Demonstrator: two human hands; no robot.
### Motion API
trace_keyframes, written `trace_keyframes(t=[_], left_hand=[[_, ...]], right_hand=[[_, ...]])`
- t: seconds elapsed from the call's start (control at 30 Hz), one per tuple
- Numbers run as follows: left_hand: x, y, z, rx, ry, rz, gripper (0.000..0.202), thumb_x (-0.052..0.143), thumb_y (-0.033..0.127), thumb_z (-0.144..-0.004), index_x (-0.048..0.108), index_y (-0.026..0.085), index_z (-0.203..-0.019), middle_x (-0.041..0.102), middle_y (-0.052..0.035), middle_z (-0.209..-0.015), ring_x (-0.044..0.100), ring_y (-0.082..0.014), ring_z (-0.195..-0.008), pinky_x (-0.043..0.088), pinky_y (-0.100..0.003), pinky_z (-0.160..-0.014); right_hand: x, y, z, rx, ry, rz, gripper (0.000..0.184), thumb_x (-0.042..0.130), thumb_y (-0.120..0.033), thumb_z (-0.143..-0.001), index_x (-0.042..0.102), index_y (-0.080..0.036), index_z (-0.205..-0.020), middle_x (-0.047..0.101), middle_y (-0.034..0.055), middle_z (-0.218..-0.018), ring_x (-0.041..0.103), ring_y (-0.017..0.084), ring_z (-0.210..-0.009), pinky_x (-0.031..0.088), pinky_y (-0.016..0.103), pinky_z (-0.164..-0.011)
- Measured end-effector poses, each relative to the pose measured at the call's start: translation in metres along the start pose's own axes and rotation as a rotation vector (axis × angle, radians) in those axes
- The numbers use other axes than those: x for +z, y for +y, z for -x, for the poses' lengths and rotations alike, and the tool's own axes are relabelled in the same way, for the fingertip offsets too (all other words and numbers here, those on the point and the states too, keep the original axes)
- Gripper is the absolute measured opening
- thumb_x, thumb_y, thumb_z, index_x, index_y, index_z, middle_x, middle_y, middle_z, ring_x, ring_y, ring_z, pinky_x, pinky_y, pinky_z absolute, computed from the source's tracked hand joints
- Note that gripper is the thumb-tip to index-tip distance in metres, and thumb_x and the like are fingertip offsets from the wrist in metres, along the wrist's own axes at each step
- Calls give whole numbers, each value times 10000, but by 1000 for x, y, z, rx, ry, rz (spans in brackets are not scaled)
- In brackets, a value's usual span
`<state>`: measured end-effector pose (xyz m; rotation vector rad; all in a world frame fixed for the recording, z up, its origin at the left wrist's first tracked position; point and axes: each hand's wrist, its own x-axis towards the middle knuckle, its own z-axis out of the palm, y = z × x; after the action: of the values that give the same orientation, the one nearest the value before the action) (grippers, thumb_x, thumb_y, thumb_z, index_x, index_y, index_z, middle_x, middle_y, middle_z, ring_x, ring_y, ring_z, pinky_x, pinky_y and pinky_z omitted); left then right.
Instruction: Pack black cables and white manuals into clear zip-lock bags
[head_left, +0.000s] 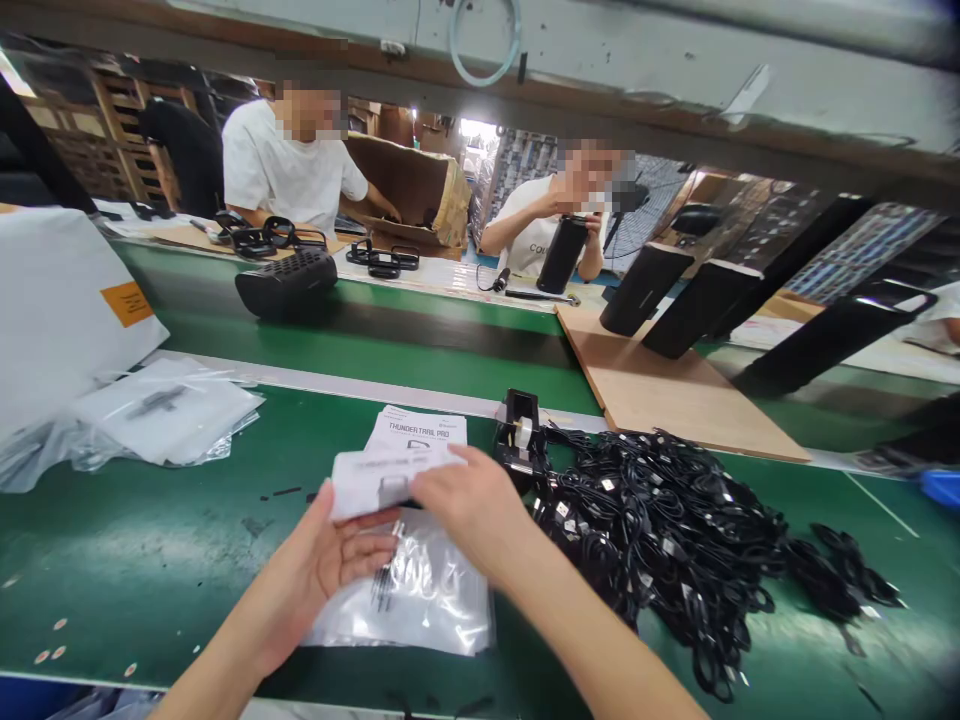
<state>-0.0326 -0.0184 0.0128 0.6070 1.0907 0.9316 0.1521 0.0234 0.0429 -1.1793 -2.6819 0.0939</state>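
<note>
Between my two hands is a white printed manual (360, 487), curved and slightly blurred. The thumb of my left hand (330, 550) is at its left edge, with the fingers curled below it. My right hand (469, 500) grips the manual's right side, fingers over the top. Just behind lies a stack of manuals (416, 430) with "THUNDER TRAIL PRO" on the top one. Under my hands are clear plastic bags (442, 590) with dark print. A black tape dispenser (519, 435) stands right of the stack, beside a big heap of black USB cables (660, 540).
More plastic bags (172, 405) lie at the left by a large white bag (60, 330). Beyond, black speakers (649, 290) stand on a wooden board (675, 395); another speaker (289, 283) lies on the green belt (420, 345). Two people in white shirts work opposite. A beam (637, 70) crosses overhead.
</note>
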Motion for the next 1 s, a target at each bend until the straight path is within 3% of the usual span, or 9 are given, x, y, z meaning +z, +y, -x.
trace_keyframes(t=[0.07, 0.13, 0.2, 0.27, 0.33, 0.47, 0.63, 0.83, 1.0], left_hand=[[0, 1, 4, -8, -13, -44, 383, 551, 419, -781, 609, 158, -1055, 673, -91, -1039, 632, -237, -900, 485, -390, -843], [4, -1, 9, -5, -46, -169, 332, 592, 388, -766, 643, 160, -1001, 702, -74, -967, 635, -240, -871, 482, -392, -832], [10, -6, 11, 25, -103, -316, 297, 605, 402, -749, 679, 158, -903, 718, -63, -875, 635, -234, -818, 477, -375, -817], [18, -11, 11, 72, -133, -427, 238, 633, 393, -718, 681, 169, -780, 711, -43, -780, 625, -213, -757, 485, -328, -755], [27, -15, 8, 115, -80, -497, 228, 633, 404, -704, 635, 178, -685, 655, -9, -631, 586, -169, -611, 475, -268, -601], [45, -26, 1, 283, 80, -809, 265, 533, 453, -762, 585, 204, -689, 491, 44, -521, 446, -121, -465, 350, -223, -451], [65, -45, -7, 371, 71, -1360, 224, 554, 410, -754, 578, 219, -640, 573, 4, -725, 537, -163, -568, 384, -281, -549], [67, -50, -11, 356, 48, -1469, 237, 453, 304, -827, 601, 235, -656, 589, 7, -737, 584, -172, -639, 405, -275, -580], [64, -47, -2, 411, 18, -1460, 284, 378, 281, -864, 590, 227, -683, 587, 0, -758, 587, -168, -678, 425, -271, -603]], right_hand=[[12, -19, 26, -55, 292, -132, 190, 468, -209, -879, 656, -187, -896, 672, 42, -1019, 596, 163, -972, 282, 371, -1038], [22, -31, 53, 255, 472, -348, 395, 540, -383, -823, 556, -146, -1139, 556, 137, -1204, 531, 240, -1078, 401, 395, -947], [27, -35, 77, 552, 425, -757, 529, 561, -431, -787, 495, -135, -1220, 590, 152, -1137, 597, 242, -942, 511, 357, -766], [26, -30, 98, 721, 288, -1166, 429, 558, -409, -790, 585, -141, -1124, 671, 111, -941, 631, 202, -750, 524, 301, -629], [22, -22, 116, 864, 296, -1361, 345, 597, -401, -761, 665, -142, -978, 692, 79, -787, 610, 171, -625, 488, 251, -526], [14, -8, 151, 1149, 590, -1281, 409, 681, -443, -664, 672, -142, -941, 684, 58, -694, 530, 135, -483, 387, 216, -407], [22, -7, 172, 1212, 632, -1324, 409, 687, -475, -639, 680, -152, -891, 687, 54, -711, 524, 138, -487, 414, 238, -436], [36, -16, 167, 1216, 648, -1448, 427, 705, -467, -628, 662, -140, -898, 703, 79, -778, 551, 137, -507, 465, 237, -449], [41, -27, 156, 1278, 709, -1416, 451, 700, -501, -612, 645, -141, -878, 705, 96, -809, 631, 227, -673, 526, 269, -492]])
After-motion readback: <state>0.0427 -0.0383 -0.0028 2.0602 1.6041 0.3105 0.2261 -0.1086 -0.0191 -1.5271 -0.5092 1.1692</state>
